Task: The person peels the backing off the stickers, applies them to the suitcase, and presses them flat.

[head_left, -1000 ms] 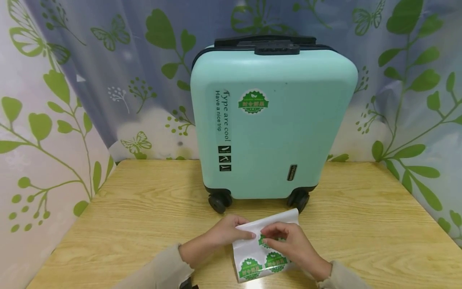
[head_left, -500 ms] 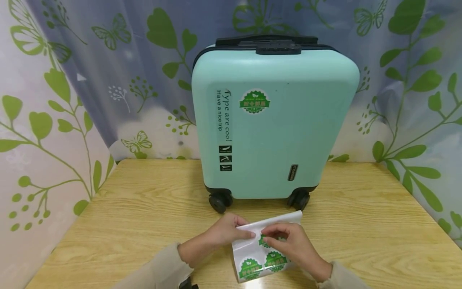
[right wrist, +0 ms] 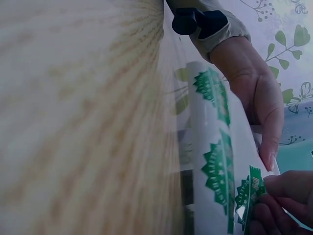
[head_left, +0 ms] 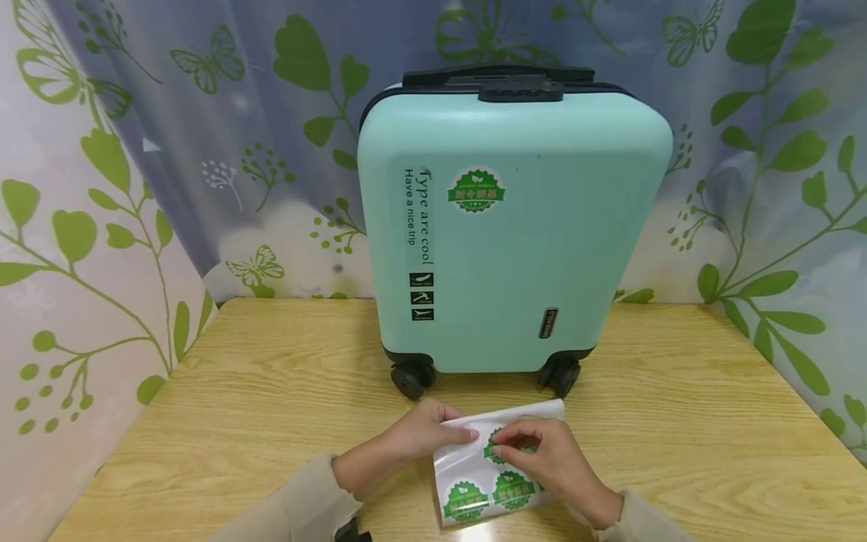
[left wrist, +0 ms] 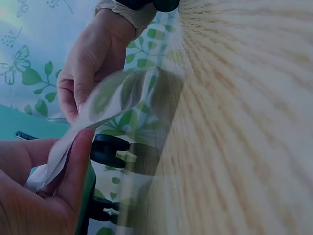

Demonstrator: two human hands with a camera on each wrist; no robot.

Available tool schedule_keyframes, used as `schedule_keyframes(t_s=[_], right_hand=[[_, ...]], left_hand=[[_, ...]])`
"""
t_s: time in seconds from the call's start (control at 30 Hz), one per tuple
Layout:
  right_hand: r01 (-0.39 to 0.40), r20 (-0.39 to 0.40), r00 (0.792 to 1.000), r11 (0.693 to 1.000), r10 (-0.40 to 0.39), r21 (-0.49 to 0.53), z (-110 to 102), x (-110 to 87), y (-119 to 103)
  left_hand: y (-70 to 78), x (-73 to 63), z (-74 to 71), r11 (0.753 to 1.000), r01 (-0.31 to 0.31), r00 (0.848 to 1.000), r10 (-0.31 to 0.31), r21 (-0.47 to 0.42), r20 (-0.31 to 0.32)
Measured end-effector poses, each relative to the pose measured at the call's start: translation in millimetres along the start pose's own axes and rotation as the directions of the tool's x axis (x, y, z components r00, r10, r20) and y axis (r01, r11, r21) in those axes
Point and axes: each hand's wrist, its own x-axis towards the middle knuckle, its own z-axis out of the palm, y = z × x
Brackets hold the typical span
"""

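A white sheet of green, scallop-edged stickers point(head_left: 450, 463) is held over the table in front of the suitcase. My left hand point(head_left: 428, 430) grips its upper left edge, thumb on top and fingers underneath. Thumb and fingertips of my right hand point(head_left: 552, 455) pinch the edge of one sticker point(right wrist: 244, 198) in the upper row, partly covering it. Two more stickers point(head_left: 466, 500) show whole along the lower edge. From the left wrist the sheet point(left wrist: 110, 100) appears bowed between both hands. A matching sticker point(head_left: 476, 190) is on the suitcase's upper left front.
A mint-green suitcase point(head_left: 521, 248) stands upright on black wheels point(head_left: 413, 376) at the middle of the wooden table point(head_left: 271, 376). Its front bears black lettering and a small dark badge point(head_left: 548, 323). Behind it hangs a curtain point(head_left: 271, 150) printed with leaves and butterflies.
The sheet has shifted slightly left and its lower edge a little upward. A bit more of the pinched sticker shows beside the right fingertips. Both hands stay almost in place.
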Motion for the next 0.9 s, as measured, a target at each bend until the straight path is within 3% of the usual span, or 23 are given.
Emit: schedule_keyframes(t_s=[0.23,0.73,0.9], right_hand=[[-0.019,0.009,1.000,1.000,0.019,-0.016,2.9,-0.5,-1.4],[-0.022,0.020,1.000,0.999,0.023,-0.033,5.4,-0.8,-1.3],[-0.064,0.032,0.997,0.997,0.066,-0.049,5.9,-0.3,-2.3]], left_hand=[[-1.3,1.5,1.3,0.998,0.022,1.000,-0.023,-0.058,-0.008],[-3.0,3.0,2.3,0.994,0.048,0.999,-0.049,-0.095,-0.007],[-3.8,3.7,5.6,0.993,0.061,0.997,-0.065,-0.103,-0.033]])
